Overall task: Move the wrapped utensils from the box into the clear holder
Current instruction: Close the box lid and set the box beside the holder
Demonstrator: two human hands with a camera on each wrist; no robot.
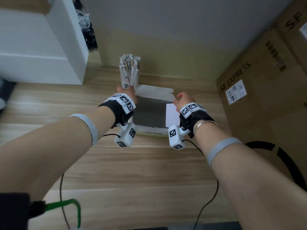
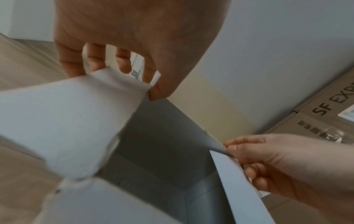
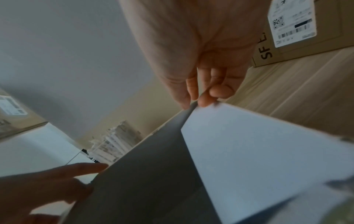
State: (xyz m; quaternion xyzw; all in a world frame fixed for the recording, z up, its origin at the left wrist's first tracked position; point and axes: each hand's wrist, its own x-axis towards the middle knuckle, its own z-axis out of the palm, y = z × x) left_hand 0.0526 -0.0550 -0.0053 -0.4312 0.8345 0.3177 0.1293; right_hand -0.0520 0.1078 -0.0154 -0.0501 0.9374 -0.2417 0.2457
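The clear holder (image 1: 129, 77) stands on the wooden floor by the wall, packed with paper-wrapped utensils (image 1: 130, 61). Just in front of it sits the open white box (image 1: 150, 130). Its grey inside shows no utensils in any view. My left hand (image 1: 127, 91) is at the box's far left corner, its fingers (image 2: 72, 65) behind the left flap (image 2: 67, 121) and its thumb in front, pinching it. My right hand (image 1: 181, 98) pinches the corner of the right flap (image 3: 258, 151) between thumb and fingertips. In the right wrist view the holder (image 3: 113, 145) shows beyond the box edge.
Brown SF Express cartons (image 1: 265, 97) are stacked close on the right. A white cabinet (image 1: 41, 47) stands at the left, with tangled cables (image 1: 86, 27) behind it. The wall (image 1: 166, 47) runs right behind the holder. Black wrist cables (image 1: 207, 205) trail over the floor near me.
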